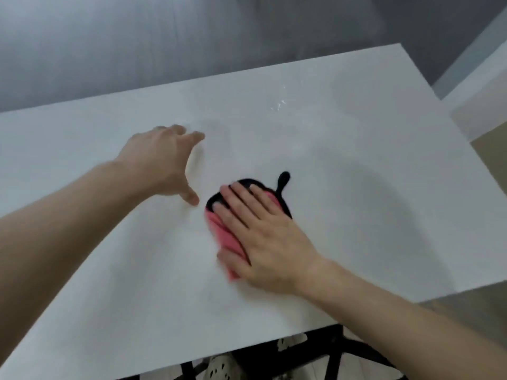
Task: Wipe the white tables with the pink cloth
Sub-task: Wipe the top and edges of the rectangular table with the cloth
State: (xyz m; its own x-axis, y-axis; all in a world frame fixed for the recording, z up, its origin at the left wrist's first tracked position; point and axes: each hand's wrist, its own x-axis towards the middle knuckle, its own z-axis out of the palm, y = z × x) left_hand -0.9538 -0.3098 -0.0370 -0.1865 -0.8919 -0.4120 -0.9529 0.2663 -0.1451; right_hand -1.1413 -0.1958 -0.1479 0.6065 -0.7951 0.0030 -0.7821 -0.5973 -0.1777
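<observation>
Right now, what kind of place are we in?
Likely a plain indoor workroom or canteen; I can't tell which. There is a white table on a black metal frame, smooth grey floor beyond it, and a right hand pressing a pink cloth on it.

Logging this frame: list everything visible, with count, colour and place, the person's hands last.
white rectangular table: one, white, fills the middle of the view
pink cloth with black trim and loop: one, pink, right of centre, under the right hand
glistening wet droplets: small cluster, clear, far part of the tabletop
black table frame: one, black, below the near edge
pale perforated shoe: at least one, off-white, under the near edge
grey floor: one, grey, beyond the table
left hand: one, fingers spread, touching the tabletop
right hand: one, flat, pressing on the cloth
</observation>
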